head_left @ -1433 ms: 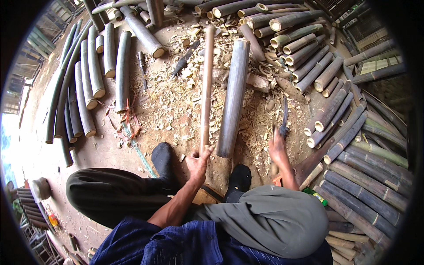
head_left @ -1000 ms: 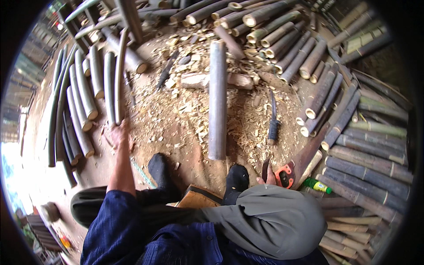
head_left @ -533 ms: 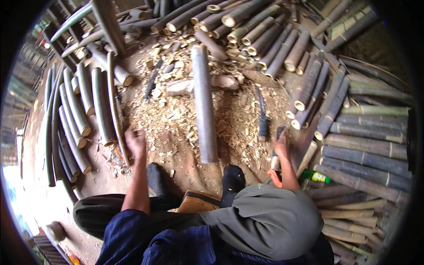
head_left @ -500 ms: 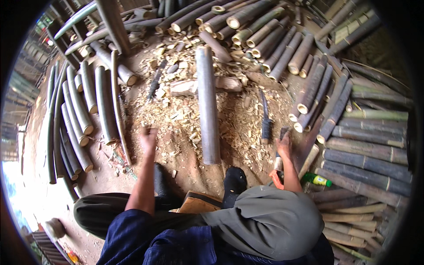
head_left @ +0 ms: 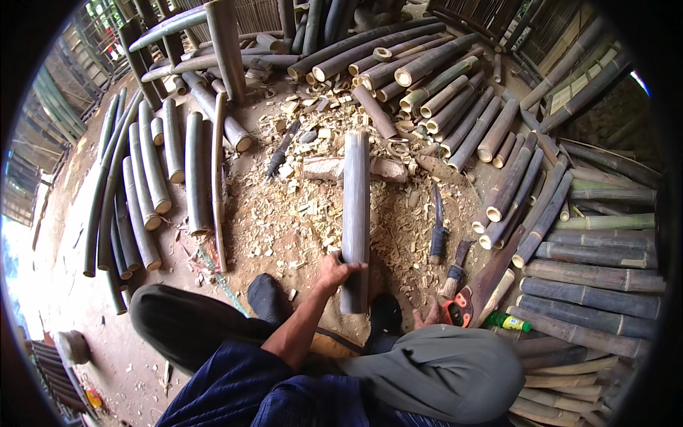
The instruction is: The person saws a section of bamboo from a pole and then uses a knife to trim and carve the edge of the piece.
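A thick bamboo pole [head_left: 355,206] stretches away from me, its far part resting across a pale log [head_left: 324,169]. My left hand [head_left: 336,273] is closed around its near part, with the fingers or thumb lying across the top. Beside the right knee, my right hand [head_left: 429,314] is low, its fingers apart and holding nothing visible. Just right of it is the orange handle of a hand saw [head_left: 461,307]. A short broad-bladed knife [head_left: 454,272] lies a little beyond that hand. Farther out is a curved knife [head_left: 437,235] with a dark wrapped handle.
Wood chips [head_left: 299,220] cover the ground around the log. Cut bamboo lengths [head_left: 141,174] lie at left, with a bamboo pile [head_left: 420,67] at the far side and stacked poles [head_left: 590,274] at right. Another dark tool [head_left: 283,149] lies among the chips. A green bottle [head_left: 509,320] sits near the saw.
My left hand has moved right and taken hold of the pole. My right hand has come off the broad-bladed knife and drawn back toward me. The whole view has shifted.
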Available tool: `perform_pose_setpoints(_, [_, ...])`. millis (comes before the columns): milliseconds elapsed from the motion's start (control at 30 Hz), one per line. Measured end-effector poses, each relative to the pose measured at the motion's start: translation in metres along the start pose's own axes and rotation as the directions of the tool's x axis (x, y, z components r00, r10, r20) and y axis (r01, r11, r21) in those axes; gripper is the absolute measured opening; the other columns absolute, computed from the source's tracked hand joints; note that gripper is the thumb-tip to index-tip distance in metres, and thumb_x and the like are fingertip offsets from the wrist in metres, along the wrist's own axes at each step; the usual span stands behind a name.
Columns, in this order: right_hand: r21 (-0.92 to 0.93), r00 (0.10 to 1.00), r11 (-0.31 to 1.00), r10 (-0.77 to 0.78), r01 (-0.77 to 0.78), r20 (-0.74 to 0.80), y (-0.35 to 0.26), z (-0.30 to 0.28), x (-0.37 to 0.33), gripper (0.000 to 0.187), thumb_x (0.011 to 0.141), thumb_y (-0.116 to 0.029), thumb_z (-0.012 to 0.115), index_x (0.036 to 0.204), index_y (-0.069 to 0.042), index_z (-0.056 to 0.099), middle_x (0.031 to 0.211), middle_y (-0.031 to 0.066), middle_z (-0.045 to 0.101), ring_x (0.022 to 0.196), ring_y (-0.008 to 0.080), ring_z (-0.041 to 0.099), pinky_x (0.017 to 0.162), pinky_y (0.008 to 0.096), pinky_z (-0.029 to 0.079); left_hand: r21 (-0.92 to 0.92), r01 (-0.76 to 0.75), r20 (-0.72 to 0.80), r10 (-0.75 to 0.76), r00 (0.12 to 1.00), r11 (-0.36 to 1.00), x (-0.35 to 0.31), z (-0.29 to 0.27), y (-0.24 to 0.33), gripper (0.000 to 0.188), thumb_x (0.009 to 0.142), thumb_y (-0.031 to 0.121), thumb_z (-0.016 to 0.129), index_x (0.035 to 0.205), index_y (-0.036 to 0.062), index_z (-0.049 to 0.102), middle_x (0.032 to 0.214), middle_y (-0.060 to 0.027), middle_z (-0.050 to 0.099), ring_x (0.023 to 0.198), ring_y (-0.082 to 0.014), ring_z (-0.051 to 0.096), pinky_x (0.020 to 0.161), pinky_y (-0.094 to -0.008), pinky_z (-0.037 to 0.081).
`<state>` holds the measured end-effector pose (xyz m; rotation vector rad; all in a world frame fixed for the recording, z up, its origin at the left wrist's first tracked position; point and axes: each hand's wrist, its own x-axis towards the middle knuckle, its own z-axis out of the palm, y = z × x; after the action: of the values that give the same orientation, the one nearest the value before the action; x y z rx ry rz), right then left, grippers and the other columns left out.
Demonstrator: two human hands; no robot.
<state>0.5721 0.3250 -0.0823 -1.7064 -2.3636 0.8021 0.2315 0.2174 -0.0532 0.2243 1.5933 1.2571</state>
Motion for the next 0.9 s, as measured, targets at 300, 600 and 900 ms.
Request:
perform_pose_setpoints(300, [-0.007, 0.982, 0.999, -0.038, 0.04, 0.187, -0.034, -0.019, -0.04, 0.044, 0.097, -0.031, 0.065, 0.132, -0.009, 0.049, 0.141, 0.0207, 0.055, 0.129, 0.0349, 0.05, 0.113, 0.049, 0.038, 0.039, 0.022, -0.033, -0.021, 0.999, 0.999, -0.027, -0.006, -0.064, 0.069, 0.075, 0.023, 0.093, 0.126, -0.0125, 0.064, 0.111, -0.0175, 0.075, 0.1, -0.0255, 0.072, 0.089, -0.0392, 0.057])
perform_pose_setpoints(600, [0.672, 0.985, 0.727, -0.17, 0.14, -0.021, -0.033, -0.206, -0.025, 0.023, 0.103, -0.036, 0.057, 0.101, -0.013, 0.056, 0.131, 0.0202, 0.057, 0.113, 0.0285, 0.052, 0.103, 0.0478, 0.045, -0.03, 0.032, 0.056, -0.03, 0.998, 0.999, -0.035, -0.008, -0.048, 0.071, 0.074, 0.031, 0.096, 0.126, -0.007, 0.065, 0.108, -0.0145, 0.075, 0.088, -0.0234, 0.071, 0.079, -0.0384, 0.058])
perform_pose_setpoints(900, [0.798, 0.238, 0.0, -0.954, 0.602, -0.18, -0.262, -0.415, -0.136, 0.032, 0.103, -0.027, 0.055, 0.084, -0.003, 0.063, 0.104, 0.0179, 0.066, 0.082, 0.0242, 0.064, 0.075, 0.0422, 0.056, -0.875, -0.149, -0.257, -0.18, 0.95, 0.462, 0.04, -0.069, -0.01, 0.019, 0.106, 0.019, 0.054, 0.09, 0.0136, 0.064, 0.063, 0.0058, 0.049, 0.048, -0.0096, 0.035, 0.046, -0.0284, 0.031])
